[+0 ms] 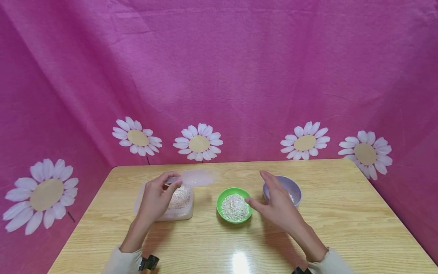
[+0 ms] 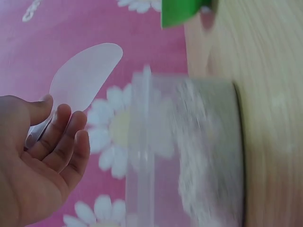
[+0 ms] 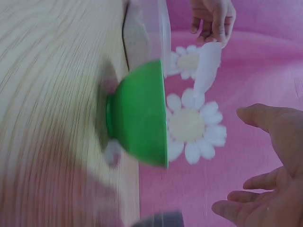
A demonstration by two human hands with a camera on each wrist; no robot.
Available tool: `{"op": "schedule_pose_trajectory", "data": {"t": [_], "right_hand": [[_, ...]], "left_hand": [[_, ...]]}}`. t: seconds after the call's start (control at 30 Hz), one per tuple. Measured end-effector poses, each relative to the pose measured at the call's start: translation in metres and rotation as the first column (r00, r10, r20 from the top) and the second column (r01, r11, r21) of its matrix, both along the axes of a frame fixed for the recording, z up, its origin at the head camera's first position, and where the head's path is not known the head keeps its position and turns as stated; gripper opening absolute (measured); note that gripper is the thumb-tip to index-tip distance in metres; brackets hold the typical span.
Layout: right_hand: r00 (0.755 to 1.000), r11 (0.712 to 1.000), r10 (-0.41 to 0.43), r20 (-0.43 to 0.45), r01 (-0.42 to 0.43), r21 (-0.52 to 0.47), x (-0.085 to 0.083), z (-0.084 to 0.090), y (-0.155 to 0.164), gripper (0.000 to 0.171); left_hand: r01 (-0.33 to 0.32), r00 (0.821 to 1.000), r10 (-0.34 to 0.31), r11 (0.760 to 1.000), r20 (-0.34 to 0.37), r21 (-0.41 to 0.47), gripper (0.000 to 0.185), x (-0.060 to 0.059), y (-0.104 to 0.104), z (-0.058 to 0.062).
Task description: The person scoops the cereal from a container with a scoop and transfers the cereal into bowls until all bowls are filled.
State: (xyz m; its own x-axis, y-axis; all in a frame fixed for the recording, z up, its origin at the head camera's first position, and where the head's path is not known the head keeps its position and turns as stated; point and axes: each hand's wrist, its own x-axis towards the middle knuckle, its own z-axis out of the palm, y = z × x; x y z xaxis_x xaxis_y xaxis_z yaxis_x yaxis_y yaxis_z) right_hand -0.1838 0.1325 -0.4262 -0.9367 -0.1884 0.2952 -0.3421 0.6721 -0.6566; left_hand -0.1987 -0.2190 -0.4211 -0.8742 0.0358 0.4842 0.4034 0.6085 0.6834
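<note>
Magenta daisy cloth (image 1: 219, 76) is hanging behind a wooden table (image 1: 342, 213). The left hand (image 1: 154, 199) is pinching a pale utensil (image 1: 197, 178) by its narrow end above the clear container (image 1: 176, 216); the right hand (image 1: 278, 205), gripping nothing, is hovering with spread fingers near the green bowl (image 1: 219, 208). The utensil is looking light, smooth and slightly flexible, and its narrow end is probably offering the surest hold.
</note>
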Motion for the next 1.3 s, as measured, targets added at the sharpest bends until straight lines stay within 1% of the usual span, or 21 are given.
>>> {"op": "schedule_pose_trajectory", "data": {"t": [0.1, 0.27, 0.37, 0.47, 0.6, 0.73, 0.9, 1.03, 1.13, 1.2, 1.3], "right_hand": [[0.999, 0.999, 0.037, 0.021, -0.037, 0.0, -0.002, 0.001, -0.019, 0.093], [0.991, 0.996, 0.083, 0.1, -0.082, -0.016, -0.003, 0.001, -0.048, 0.096], [0.988, 0.994, 0.106, 0.115, -0.103, -0.033, -0.003, -0.001, -0.064, 0.096], [0.984, 0.99, 0.138, 0.112, -0.134, -0.044, -0.002, -0.002, -0.079, 0.095], [0.975, 0.981, 0.192, 0.115, -0.187, -0.049, -0.001, -0.005, -0.094, 0.094], [0.961, 0.969, 0.247, 0.125, -0.241, -0.057, -0.001, -0.01, -0.107, 0.094], [0.945, 0.955, 0.294, 0.14, -0.286, -0.079, -0.001, -0.014, -0.123, 0.093], [0.938, 0.949, 0.31, 0.154, -0.297, -0.104, 0.0, -0.016, -0.137, 0.092], [0.937, 0.95, 0.309, 0.166, -0.293, -0.11, -0.001, -0.019, -0.145, 0.091], [0.937, 0.951, 0.305, 0.172, -0.29, -0.109, -0.002, -0.022, -0.149, 0.091], [0.935, 0.952, 0.302, 0.184, -0.286, -0.107, -0.003, -0.026, -0.154, 0.092]], "left_hand": [[-0.042, 0.999, 0.042, 0.999, -0.007, -0.009, 0.014, 0.006, -0.02, -0.002], [-0.084, 0.996, 0.083, 0.994, -0.012, -0.076, 0.014, 0.015, -0.049, -0.003], [-0.094, 0.995, 0.091, 0.988, -0.03, -0.125, 0.015, 0.018, -0.065, -0.005], [-0.106, 0.994, 0.098, 0.979, -0.053, -0.175, 0.016, 0.02, -0.08, -0.006], [-0.106, 0.992, 0.087, 0.963, -0.086, -0.247, 0.019, 0.021, -0.097, -0.005], [-0.085, 0.993, 0.055, 0.943, -0.102, -0.32, 0.021, 0.022, -0.111, -0.002], [-0.034, 0.997, 0.003, 0.92, -0.078, -0.39, 0.019, 0.021, -0.124, 0.005], [0.023, 0.998, -0.043, 0.904, -0.036, -0.427, 0.012, 0.019, -0.129, 0.013], [0.073, 0.997, -0.078, 0.893, 0.007, -0.444, 0.009, 0.016, -0.13, 0.018], [0.1, 0.995, -0.092, 0.889, 0.039, -0.447, 0.009, 0.013, -0.131, 0.022], [0.126, 0.992, -0.107, 0.884, 0.067, -0.45, 0.009, 0.011, -0.131, 0.025]]}}
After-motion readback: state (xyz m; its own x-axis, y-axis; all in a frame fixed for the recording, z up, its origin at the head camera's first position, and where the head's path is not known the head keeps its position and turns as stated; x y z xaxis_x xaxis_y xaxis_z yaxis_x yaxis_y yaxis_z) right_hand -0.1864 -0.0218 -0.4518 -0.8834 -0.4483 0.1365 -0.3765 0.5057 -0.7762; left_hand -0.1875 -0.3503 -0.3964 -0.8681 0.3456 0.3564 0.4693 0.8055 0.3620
